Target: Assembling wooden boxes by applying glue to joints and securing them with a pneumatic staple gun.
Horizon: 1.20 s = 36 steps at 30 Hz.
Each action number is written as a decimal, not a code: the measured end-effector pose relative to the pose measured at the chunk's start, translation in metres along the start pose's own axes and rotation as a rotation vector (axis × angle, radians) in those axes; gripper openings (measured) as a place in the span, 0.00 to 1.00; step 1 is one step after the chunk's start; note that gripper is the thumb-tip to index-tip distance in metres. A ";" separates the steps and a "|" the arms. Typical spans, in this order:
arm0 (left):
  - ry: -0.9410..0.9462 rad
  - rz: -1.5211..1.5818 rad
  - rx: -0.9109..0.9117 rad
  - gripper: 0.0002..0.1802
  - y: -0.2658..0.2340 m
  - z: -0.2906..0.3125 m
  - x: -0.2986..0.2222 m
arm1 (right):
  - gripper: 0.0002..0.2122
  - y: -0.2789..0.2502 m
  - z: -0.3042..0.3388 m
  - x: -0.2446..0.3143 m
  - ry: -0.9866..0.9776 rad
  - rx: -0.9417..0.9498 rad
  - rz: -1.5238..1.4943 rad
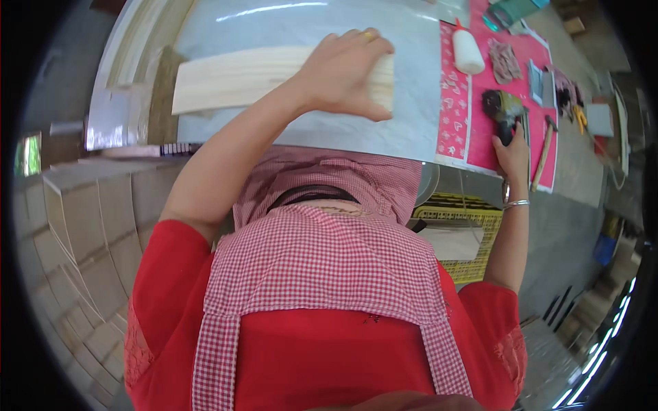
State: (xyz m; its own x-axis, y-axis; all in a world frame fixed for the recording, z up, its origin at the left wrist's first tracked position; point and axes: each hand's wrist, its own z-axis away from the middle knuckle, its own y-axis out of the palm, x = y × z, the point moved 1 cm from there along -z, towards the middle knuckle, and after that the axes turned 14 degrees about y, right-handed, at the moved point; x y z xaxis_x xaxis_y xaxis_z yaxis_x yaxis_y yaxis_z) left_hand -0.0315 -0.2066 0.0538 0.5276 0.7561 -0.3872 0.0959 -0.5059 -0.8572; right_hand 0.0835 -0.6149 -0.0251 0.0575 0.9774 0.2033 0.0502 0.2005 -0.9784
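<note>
White heart shapes and small marks are printed on a pink sheet (484, 147) at the right side of the pale tabletop (404, 140); any lettering there is too small to make out. From the right hand (513, 152), a white bottle (468, 55) with a red tip lies at 11 o'clock, a crumpled cloth (505, 61) and a teal container (514, 12) at 12, and a yellow-handled tool (581, 120) at 2. A hammer (545, 154) lies just beside that hand at 3 o'clock. A brown wooden block (164, 96) stands at the left end of a pale wooden board (236, 79), with more boards (140, 41) beyond it toward 10 o'clock. Below the tabletop, a yellow crate (490, 222) sits at 7 o'clock from the right hand.

The board lies under the left hand (346, 75), reaching out from it toward 9 o'clock. That hand rests over its right end, thumb and fingers spread apart across the width. The right hand's fingers wrap the black handle of a dark-and-olive tool (508, 106), whose body points toward 11 o'clock; their tips are partly hidden.
</note>
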 end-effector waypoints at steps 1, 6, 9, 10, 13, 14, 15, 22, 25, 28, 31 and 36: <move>0.009 0.000 0.014 0.44 0.001 -0.001 -0.002 | 0.30 -0.002 -0.008 -0.003 -0.028 0.002 0.015; -0.021 -0.037 0.014 0.45 0.005 0.001 -0.002 | 0.20 -0.043 -0.024 0.023 0.003 0.166 0.127; -0.001 -0.069 0.032 0.47 0.004 0.005 0.001 | 0.18 -0.103 -0.004 0.075 0.067 0.424 0.061; -0.006 -0.064 0.019 0.47 0.004 0.006 0.002 | 0.15 -0.120 0.014 0.095 0.077 0.456 0.025; 0.038 -0.131 0.054 0.50 0.005 0.007 0.001 | 0.13 -0.144 0.048 0.120 -0.056 0.464 -0.097; 0.038 -0.123 0.046 0.50 0.006 0.006 0.000 | 0.12 -0.149 0.055 0.126 -0.205 0.447 -0.194; 0.037 -0.126 0.051 0.50 0.005 0.005 -0.001 | 0.12 -0.153 0.061 0.134 -0.357 0.432 -0.294; 0.026 -0.111 0.041 0.48 0.004 0.007 -0.002 | 0.18 -0.179 0.082 0.195 -0.439 0.573 -0.132; 0.013 -0.117 0.062 0.46 0.002 0.007 -0.004 | 0.19 -0.177 0.084 0.203 -0.473 0.590 -0.115; 0.018 -0.138 0.047 0.45 0.002 0.007 -0.004 | 0.17 -0.175 0.084 0.206 -0.516 0.581 -0.169; 0.019 -0.140 0.053 0.45 0.000 0.008 -0.006 | 0.18 -0.172 0.079 0.202 -0.589 0.588 -0.201; 0.012 -0.124 0.066 0.44 -0.001 0.008 -0.005 | 0.19 -0.172 0.079 0.204 -0.547 0.567 -0.139</move>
State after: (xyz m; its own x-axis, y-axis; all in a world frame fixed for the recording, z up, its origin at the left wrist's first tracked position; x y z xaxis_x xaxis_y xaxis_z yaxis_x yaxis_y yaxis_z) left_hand -0.0409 -0.2068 0.0537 0.5256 0.8058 -0.2726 0.1055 -0.3797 -0.9191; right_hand 0.0080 -0.4449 0.1814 -0.4167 0.8056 0.4211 -0.5019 0.1823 -0.8455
